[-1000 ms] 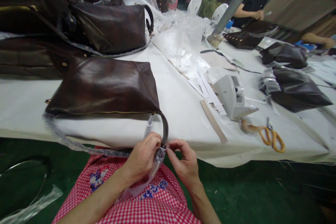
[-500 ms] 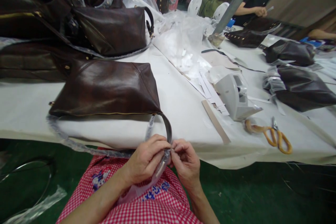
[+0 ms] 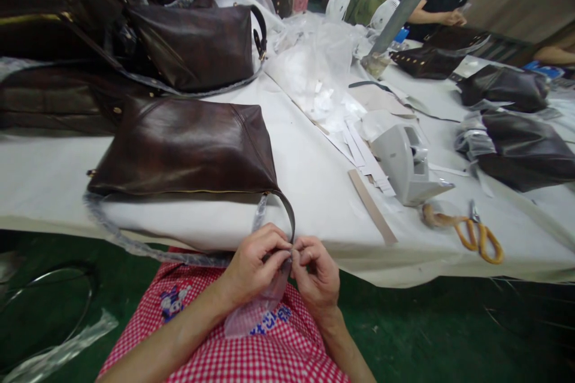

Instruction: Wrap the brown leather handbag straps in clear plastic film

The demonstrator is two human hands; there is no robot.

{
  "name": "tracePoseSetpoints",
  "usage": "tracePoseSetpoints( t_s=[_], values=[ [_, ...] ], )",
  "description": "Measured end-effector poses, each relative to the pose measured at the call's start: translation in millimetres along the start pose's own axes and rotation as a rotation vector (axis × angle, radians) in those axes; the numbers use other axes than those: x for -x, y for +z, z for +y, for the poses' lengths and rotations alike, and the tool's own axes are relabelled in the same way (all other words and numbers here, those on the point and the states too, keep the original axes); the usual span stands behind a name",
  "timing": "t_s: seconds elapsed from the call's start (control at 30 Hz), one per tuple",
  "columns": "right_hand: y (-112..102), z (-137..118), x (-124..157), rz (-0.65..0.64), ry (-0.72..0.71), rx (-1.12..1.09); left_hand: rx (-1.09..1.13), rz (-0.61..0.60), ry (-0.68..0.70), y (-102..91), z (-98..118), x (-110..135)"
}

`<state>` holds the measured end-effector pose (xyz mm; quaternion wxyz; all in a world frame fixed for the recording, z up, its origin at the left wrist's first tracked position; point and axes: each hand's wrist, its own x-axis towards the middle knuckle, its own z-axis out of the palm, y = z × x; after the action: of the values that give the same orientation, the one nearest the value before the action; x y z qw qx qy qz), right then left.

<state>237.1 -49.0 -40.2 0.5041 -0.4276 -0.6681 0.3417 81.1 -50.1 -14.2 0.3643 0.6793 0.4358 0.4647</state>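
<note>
A dark brown leather bag (image 3: pixel 188 146) lies flat on the white table (image 3: pixel 309 179) near its front edge. Its strap (image 3: pixel 287 209) curves off the bag's right corner and down over the edge. My left hand (image 3: pixel 256 263) and my right hand (image 3: pixel 317 272) meet just below the table edge, both pinched on the strap where a clear plastic sleeve (image 3: pixel 258 311) hangs from it. The sleeved part of the strap loops back left under the bag (image 3: pixel 135 245).
More brown bags (image 3: pixel 193 42) pile at the back left. A grey tape dispenser (image 3: pixel 404 161), paper strips (image 3: pixel 359 155), a cardboard strip (image 3: pixel 372 206) and orange-handled scissors (image 3: pixel 476 236) lie to the right. Other bags (image 3: pixel 521 149) and another person (image 3: pixel 440 6) are far right.
My right hand's fingers have curled from an open pinch into a tighter one against my left hand. Both hands stay on the strap; the plastic sleeve hangs lower.
</note>
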Motion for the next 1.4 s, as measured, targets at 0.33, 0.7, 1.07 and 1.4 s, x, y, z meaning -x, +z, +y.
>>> tracePoseSetpoints(
  t_s=[0.33,0.7,1.07,1.4],
  values=[
    [2.3,-3.2,-10.5,-0.044,-0.077,0.03,-0.374,0.017,0.117,2.0,5.4,-1.0],
    [-2.3,-9.7,-37.5,-0.329,-0.109,-0.016,-0.212,-0.117,-0.083,-24.7,9.0,-15.1],
    [-0.4,-1.2,-28.8,-0.046,0.22,-0.071,-0.203,-0.098,-0.114,-28.0,4.7,-19.4],
    [9.6,2.4,-4.3,-0.014,0.556,-0.517,-0.251,-0.056,-0.183,-23.4,9.9,-13.6]
  ],
)
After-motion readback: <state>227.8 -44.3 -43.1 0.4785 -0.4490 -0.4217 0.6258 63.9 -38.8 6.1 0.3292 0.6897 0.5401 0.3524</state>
